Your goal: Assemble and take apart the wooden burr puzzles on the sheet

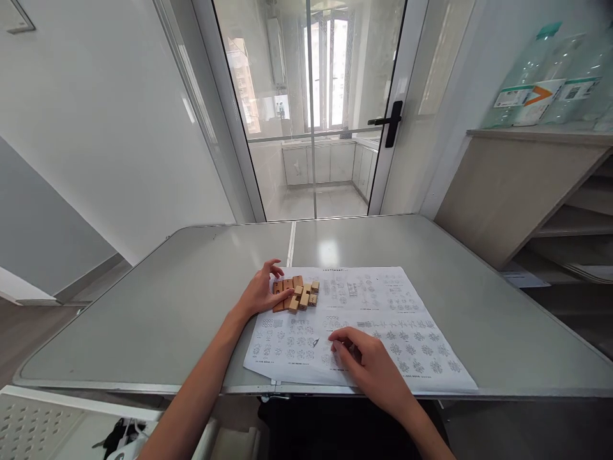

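Several small wooden blocks point(297, 294) lie in a loose cluster at the top left corner of a large printed sheet of diagrams point(383, 313) on the grey table point(167, 306). My left hand point(262, 291) rests at the left side of the cluster, fingers spread and touching the nearest blocks. Lower on the sheet, my right hand point(366, 364) lies on the paper near the table's front edge with its fingers curled loosely downward and nothing visible in them.
The table has a seam down its middle and a metal rim. A glass door with a black handle point(391, 121) stands behind it. A wooden shelf unit point(527, 185) with plastic bottles point(541, 89) on top is at the right. A white perforated panel point(43, 421) sits lower left.
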Tool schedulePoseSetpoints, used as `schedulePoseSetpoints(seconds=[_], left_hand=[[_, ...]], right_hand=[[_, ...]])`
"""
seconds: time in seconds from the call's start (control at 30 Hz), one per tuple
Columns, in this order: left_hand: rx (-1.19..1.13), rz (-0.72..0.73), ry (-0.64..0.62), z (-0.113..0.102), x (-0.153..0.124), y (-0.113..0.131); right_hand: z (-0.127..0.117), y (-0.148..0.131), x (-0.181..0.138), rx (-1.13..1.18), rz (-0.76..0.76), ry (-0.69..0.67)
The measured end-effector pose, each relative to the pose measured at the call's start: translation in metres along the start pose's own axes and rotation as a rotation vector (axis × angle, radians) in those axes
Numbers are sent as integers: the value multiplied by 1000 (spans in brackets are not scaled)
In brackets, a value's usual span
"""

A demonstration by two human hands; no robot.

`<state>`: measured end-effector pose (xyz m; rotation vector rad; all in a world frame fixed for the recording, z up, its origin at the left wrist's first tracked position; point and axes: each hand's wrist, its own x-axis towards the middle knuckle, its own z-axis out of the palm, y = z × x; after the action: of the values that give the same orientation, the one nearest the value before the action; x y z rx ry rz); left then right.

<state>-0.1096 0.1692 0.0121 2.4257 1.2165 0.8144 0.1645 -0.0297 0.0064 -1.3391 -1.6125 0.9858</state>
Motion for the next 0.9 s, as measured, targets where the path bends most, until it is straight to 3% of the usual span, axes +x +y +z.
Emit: schedulePoseSetpoints(seconds=[0.73, 0.9], left_hand=[[-17, -12, -57, 1, -1, 19], [59, -3, 19, 6, 2, 8]], right_hand=[[-2, -3, 0, 5, 13, -6], [0, -3, 3, 19, 15, -15]])
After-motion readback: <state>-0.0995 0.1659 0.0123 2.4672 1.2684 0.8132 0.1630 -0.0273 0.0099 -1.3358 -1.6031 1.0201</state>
